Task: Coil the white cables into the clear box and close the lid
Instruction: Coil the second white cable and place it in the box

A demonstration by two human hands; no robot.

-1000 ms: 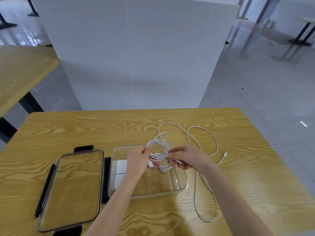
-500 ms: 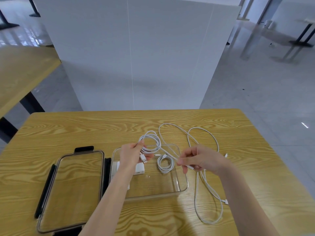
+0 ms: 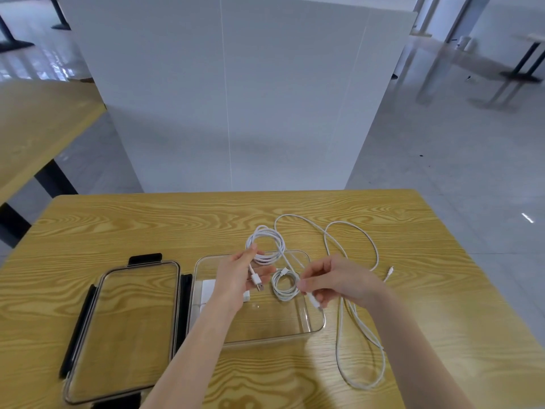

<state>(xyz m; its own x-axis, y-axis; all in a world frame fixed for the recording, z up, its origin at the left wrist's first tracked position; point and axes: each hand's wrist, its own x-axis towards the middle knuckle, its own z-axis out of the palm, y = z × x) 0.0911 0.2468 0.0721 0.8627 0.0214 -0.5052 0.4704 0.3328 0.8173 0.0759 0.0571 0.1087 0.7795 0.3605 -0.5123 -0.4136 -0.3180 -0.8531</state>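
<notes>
The clear box [image 3: 315, 326] stands open at the table's middle. Inside it lies a small coiled white cable [image 3: 284, 286] and a white charger block [image 3: 208, 289], partly hidden by my left arm. My left hand [image 3: 236, 278] holds a larger coil of white cable [image 3: 265, 246] above the box's far edge, its USB plug hanging by my palm. My right hand [image 3: 336, 283] pinches the other plug end of that cable over the box's right side. A long loose white cable [image 3: 351, 237] sprawls on the table to the right. The clear lid [image 3: 124, 329] with black latches lies flat left of the box.
The wooden table [image 3: 147, 225] ends close behind the cables, with a white partition [image 3: 230, 98] beyond it. A second wooden table [image 3: 35, 128] stands at the far left. Grey floor lies to the right.
My left hand has lifted the larger coil up and back from the box, leaving the small coil inside. My right hand drew its cable end to the right.
</notes>
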